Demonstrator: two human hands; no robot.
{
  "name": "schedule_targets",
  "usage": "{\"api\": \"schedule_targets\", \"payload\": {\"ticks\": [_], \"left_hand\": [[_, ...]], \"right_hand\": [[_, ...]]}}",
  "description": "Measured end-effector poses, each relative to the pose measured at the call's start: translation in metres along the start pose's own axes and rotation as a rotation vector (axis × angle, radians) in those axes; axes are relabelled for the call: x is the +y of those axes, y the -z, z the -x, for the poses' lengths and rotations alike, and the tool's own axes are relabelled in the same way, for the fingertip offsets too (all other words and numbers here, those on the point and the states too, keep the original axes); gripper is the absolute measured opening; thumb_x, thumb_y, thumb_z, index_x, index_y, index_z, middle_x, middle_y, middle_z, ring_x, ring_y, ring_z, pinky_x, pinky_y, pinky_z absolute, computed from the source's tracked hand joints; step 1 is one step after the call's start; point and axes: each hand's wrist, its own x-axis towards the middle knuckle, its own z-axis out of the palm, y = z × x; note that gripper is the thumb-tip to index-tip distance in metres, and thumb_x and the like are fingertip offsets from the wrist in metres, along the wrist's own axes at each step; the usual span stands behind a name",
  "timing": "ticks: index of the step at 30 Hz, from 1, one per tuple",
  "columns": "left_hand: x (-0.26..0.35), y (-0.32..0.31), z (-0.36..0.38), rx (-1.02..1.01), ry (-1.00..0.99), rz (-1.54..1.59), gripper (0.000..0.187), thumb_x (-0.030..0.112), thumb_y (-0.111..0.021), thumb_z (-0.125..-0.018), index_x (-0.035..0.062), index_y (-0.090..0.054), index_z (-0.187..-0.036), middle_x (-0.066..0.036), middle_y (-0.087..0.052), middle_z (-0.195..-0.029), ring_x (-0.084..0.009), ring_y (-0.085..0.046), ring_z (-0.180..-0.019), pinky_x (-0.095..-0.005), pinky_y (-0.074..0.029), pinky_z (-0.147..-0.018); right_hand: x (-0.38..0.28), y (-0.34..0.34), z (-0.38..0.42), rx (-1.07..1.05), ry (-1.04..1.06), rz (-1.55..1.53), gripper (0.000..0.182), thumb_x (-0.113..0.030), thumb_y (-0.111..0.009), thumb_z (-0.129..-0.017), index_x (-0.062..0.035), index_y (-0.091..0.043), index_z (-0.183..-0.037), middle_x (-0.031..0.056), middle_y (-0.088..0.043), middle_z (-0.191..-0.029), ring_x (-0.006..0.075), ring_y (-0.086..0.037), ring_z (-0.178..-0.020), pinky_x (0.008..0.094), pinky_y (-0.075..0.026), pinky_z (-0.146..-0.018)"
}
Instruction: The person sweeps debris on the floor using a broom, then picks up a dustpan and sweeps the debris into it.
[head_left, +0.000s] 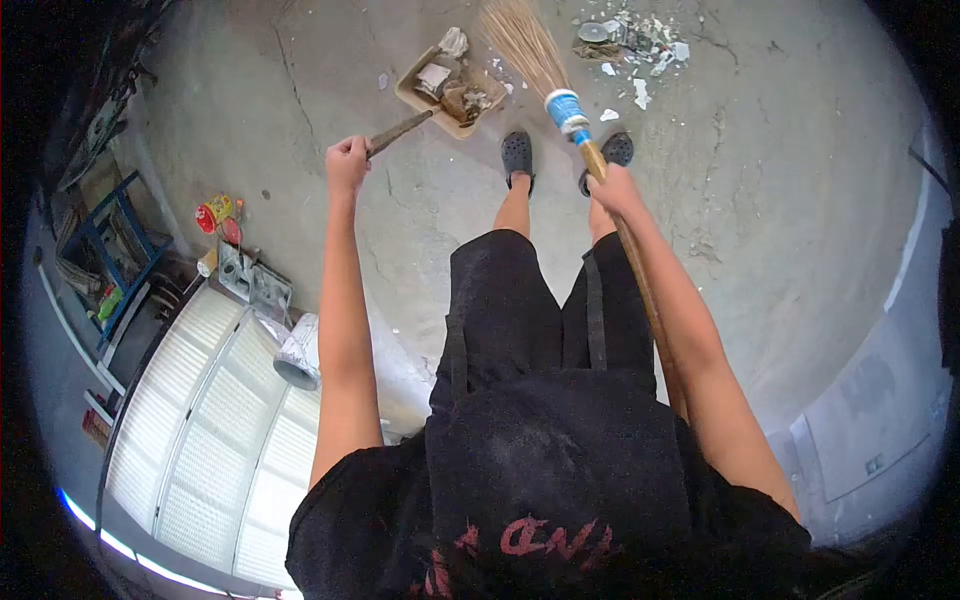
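Observation:
My left hand (348,165) is closed around the end of a wooden handle (402,132), which joins a tan dustpan (409,84) holding pale chunks and brown scraps. In my right hand (614,190) is the shaft of a straw broom (530,50), just below its blue and white binding. The shaft runs down along my right forearm, and the bristles spread at the top edge, between the dustpan and a pile of white flakes and debris (640,45). Whether the bristles touch the floor I cannot tell.
My feet in dark clogs (517,152) stand on the concrete floor (440,210) below the broom head. At left are a red and yellow container (213,214), a blue metal frame (115,235), a white bucket (298,354) and translucent panels (210,420). A wall (880,420) borders the right.

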Motion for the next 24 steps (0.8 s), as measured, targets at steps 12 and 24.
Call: {"api": "schedule_targets", "payload": {"ticks": [12,24], "left_hand": [[0.004,-0.001,-0.004,0.018,-0.060,0.011,0.027,0.017,-0.045,-0.073,-0.0033,-0.059,-0.060,-0.005,-0.053,-0.051,-0.0122,-0.049,-0.041,-0.0248,-0.039,-0.040],[-0.013,0.000,-0.011,0.008,-0.077,0.073,0.028,0.015,-0.043,-0.074,-0.0036,-0.059,-0.060,-0.006,-0.056,-0.055,-0.0134,-0.051,-0.043,-0.0253,-0.042,-0.041]], "right_hand": [[-0.024,-0.033,-0.024,-0.237,-0.008,0.382,0.027,-0.016,-0.056,-0.069,0.0015,-0.055,-0.090,0.0250,-0.058,-0.088,0.0367,-0.056,-0.086,0.0416,-0.046,-0.074],[-0.009,0.048,0.080,-0.679,-0.316,-0.315,0.034,-0.019,-0.055,-0.074,-0.0007,-0.038,-0.097,0.0052,-0.043,-0.055,0.0178,-0.050,-0.048,0.0314,-0.045,-0.046]]}}
